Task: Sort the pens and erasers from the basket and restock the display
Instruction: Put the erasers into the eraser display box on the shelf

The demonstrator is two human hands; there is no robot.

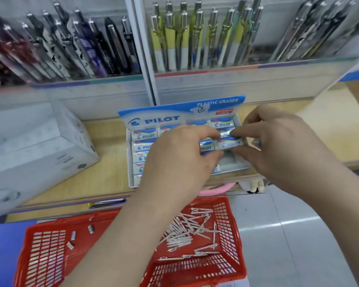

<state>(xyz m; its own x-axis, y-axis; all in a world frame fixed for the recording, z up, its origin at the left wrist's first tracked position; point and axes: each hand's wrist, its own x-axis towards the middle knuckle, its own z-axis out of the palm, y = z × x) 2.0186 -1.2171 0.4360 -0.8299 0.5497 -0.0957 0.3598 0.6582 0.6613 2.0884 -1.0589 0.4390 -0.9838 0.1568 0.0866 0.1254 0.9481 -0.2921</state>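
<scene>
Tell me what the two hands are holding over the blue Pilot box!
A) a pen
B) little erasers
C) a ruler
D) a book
B: the left hand and the right hand pinch small wrapped erasers over the display box, while the pens lie below in the red basket.

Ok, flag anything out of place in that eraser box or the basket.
The eraser box has an empty slot front right. In the red basket, pens lie jumbled and a few erasers are scattered loose.
</scene>
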